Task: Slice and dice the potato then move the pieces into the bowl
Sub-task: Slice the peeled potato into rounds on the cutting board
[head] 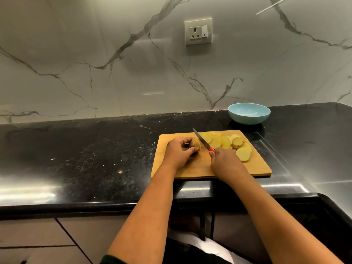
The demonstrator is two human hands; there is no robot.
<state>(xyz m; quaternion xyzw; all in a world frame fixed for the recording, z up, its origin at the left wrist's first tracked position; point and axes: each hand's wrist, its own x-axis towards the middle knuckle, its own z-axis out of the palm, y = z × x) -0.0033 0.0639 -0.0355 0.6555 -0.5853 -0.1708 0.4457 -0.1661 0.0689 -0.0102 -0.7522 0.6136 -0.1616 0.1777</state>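
Observation:
On the wooden cutting board (200,168) my left hand (179,150) grips the uncut end of the potato (196,144). My right hand (223,159) holds a knife (202,140) by its red handle; the blade lies just right of the potato end, pointing away from me. Several yellow potato slices (228,142) lie fanned out on the board's right half. A light blue bowl (249,113) stands on the black counter behind the board, nothing showing inside it.
The black stone counter (85,155) stretches wide to the left and turns a corner at the right. A marble wall with a socket (198,32) rises behind. The counter's front edge is close to my body, with cabinet fronts below.

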